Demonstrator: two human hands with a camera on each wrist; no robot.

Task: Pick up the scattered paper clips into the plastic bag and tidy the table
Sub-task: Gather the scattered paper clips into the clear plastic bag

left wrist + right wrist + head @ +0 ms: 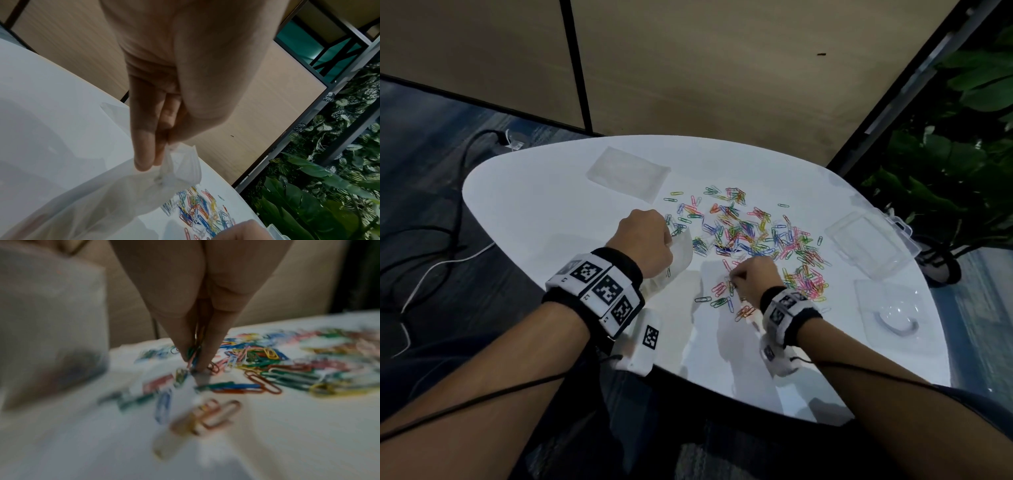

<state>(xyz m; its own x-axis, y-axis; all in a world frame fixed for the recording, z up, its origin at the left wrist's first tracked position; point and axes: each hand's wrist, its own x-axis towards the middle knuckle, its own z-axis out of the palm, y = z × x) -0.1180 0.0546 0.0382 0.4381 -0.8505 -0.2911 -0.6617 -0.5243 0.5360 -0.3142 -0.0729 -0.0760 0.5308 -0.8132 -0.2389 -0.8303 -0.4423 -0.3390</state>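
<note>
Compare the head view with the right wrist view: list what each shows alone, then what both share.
Head only: the left hand gripping the plastic bag, a second flat bag, clear boxes, both wristbands, plants.
Right wrist only: the fingertips pinching several clips just above the table.
Both: the scattered paper clips, the white table, the right hand.

We see a white rounded table (524, 212) carrying a wide scatter of coloured paper clips (753, 236) across its middle — thickest toward the right. At the far side lies a flat clear plastic bag (628, 173); at the right edge sit a clear plastic box (866, 243) and a clear blister tray (890, 311).
</note>
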